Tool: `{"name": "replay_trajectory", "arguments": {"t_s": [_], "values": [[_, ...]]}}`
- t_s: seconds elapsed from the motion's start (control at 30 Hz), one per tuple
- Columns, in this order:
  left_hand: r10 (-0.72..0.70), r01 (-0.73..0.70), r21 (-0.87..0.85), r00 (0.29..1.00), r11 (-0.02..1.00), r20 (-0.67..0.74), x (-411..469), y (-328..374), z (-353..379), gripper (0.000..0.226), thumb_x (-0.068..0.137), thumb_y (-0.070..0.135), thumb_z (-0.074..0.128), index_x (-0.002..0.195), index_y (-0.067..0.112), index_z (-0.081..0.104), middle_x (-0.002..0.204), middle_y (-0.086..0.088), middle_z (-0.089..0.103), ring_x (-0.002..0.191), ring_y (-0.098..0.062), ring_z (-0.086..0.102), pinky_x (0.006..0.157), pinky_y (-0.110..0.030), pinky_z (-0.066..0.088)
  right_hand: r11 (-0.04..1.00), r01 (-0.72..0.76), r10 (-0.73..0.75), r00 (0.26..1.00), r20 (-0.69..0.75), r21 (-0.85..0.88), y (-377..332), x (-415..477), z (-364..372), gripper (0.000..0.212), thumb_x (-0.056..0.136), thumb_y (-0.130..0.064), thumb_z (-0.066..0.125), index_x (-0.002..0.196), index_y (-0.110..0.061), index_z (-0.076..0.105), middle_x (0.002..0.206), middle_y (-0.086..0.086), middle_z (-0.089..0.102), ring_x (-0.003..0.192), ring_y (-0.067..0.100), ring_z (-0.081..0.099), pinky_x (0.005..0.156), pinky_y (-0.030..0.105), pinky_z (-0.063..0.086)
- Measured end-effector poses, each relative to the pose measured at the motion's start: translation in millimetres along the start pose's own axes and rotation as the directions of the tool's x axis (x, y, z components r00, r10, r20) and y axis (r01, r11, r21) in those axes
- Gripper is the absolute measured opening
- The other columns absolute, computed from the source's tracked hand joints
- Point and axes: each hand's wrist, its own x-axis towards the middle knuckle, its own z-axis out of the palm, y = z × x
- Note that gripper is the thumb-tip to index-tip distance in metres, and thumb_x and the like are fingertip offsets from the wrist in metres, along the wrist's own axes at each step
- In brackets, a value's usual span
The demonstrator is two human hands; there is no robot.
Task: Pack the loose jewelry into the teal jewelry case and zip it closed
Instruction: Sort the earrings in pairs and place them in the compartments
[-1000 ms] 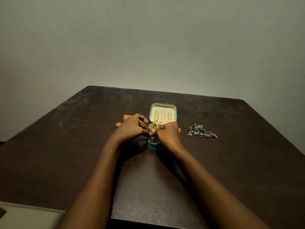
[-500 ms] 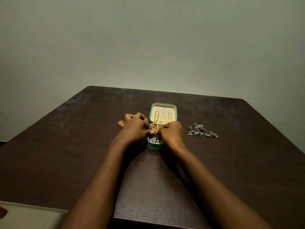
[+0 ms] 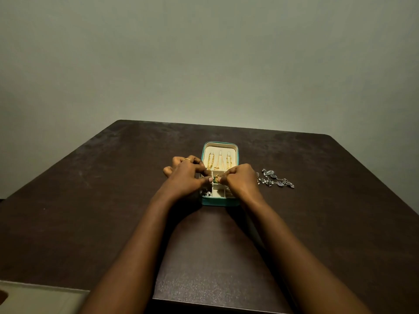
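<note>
The teal jewelry case [image 3: 219, 202] lies open in the middle of the dark table, its cream lid [image 3: 219, 148] flat at the back with gold chains [image 3: 220, 161] hanging in it. Over the case's divided tray, my left hand [image 3: 186, 177] and my right hand [image 3: 240, 180] meet and pinch a small gold and green piece [image 3: 216, 179] between their fingertips. A dark sparkly item [image 3: 205, 193] sits in the tray's front left compartment. A loose silver necklace [image 3: 275, 181] lies on the table just right of my right hand.
The dark table [image 3: 113, 200] ends at a far edge before a plain grey wall. A pale object [image 3: 34, 298] shows at the lower left corner, below the table's near edge.
Both hands have drawn slightly apart and forward over the tray, uncovering more of its compartments. The small gold and green piece now shows between the fingertips.
</note>
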Motion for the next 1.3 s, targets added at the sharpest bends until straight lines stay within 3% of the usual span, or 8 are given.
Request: {"name": "replay_trajectory", "arguments": {"t_s": [0.1,0.27,0.47,0.6,0.73,0.8,0.9,1.3], "values": [[0.018,-0.018,-0.013,1.000,1.000,0.002,-2,7,5,0.019,0.082,0.038,0.067,0.097,0.026,0.071,0.107,0.013,0.042,0.121,-0.017,0.025,0.102,-0.040,0.028,0.999,0.025,-0.027,0.999,-0.044,-0.045,1,0,0,0.015,0.080,-0.001,0.062,0.088,0.000,0.074,0.096,0.015,0.072,0.074,0.015,0.059,0.052,0.019,0.043],[0.057,-0.057,-0.059,0.998,0.997,0.003,1,15,14,0.022,0.083,0.039,0.065,0.099,0.027,0.072,0.106,0.015,0.044,0.125,-0.019,0.030,0.104,-0.050,0.032,0.992,0.063,-0.076,0.991,-0.114,-0.112,4,2,-7,0.019,0.078,-0.006,0.063,0.091,0.001,0.074,0.099,0.018,0.071,0.089,0.024,0.066,0.068,0.027,0.048],[0.090,-0.090,-0.002,0.996,0.996,0.011,7,30,23,0.021,0.086,0.037,0.062,0.104,0.029,0.071,0.111,0.014,0.048,0.126,-0.021,0.030,0.103,-0.043,0.028,0.995,0.017,-0.026,0.995,-0.097,-0.099,15,16,-27,0.015,0.075,-0.003,0.064,0.085,0.003,0.074,0.089,0.019,0.071,0.079,0.029,0.065,0.064,0.032,0.051],[0.088,-0.097,0.143,0.994,0.985,0.062,13,53,23,0.023,0.090,0.042,0.055,0.108,0.036,0.068,0.126,0.015,0.050,0.127,-0.022,0.025,0.084,-0.033,0.018,0.994,-0.082,0.094,0.977,-0.190,0.074,35,42,-63,0.021,0.070,-0.004,0.074,0.086,0.010,0.071,0.078,0.021,0.067,0.066,0.021,0.057,0.061,0.032,0.048],[0.086,-0.119,0.236,0.986,0.965,0.145,25,81,29,0.022,0.093,0.036,0.052,0.110,0.038,0.066,0.128,0.013,0.053,0.128,-0.026,0.027,0.085,-0.038,0.022,0.981,-0.112,0.152,0.953,-0.264,0.161,71,51,-97,0.006,0.071,-0.007,0.075,0.071,-0.002,0.072,0.079,0.016,0.069,0.077,0.023,0.063,0.073,0.031,0.047],[0.071,-0.118,0.273,0.982,0.955,0.176,33,91,33,0.027,0.094,0.024,0.051,0.113,0.038,0.064,0.122,0.009,0.059,0.126,-0.028,0.028,0.087,-0.042,0.024,0.985,-0.081,0.119,0.959,-0.256,0.155,89,53,-102,0.017,0.072,-0.009,0.074,0.059,-0.017,0.066,0.073,0.008,0.067,0.075,0.020,0.061,0.073,0.029,0.046],[0.063,-0.125,0.306,0.977,0.944,0.205,45,102,39,0.041,0.091,0.006,0.047,0.115,0.034,0.064,0.118,0.001,0.062,0.123,-0.030,0.031,0.088,-0.046,0.025,0.994,-0.005,0.033,0.968,-0.249,0.113,102,54,-107,0.010,0.075,-0.008,0.072,0.068,-0.014,0.069,0.074,0.009,0.067,0.073,0.020,0.061,0.074,0.031,0.049],[0.045,-0.159,0.564,0.976,0.810,0.211,66,117,61,0.032,0.093,0.023,0.052,0.124,0.021,0.059,0.127,-0.012,0.056,0.126,-0.032,0.039,0.101,-0.051,0.022,0.987,0.109,-0.118,0.990,-0.073,-0.118,113,61,-110,0.016,0.070,-0.010,0.078,0.086,-0.009,0.074,0.104,0.004,0.047,0.096,0.014,0.047,0.077,0.020,0.034]]}}
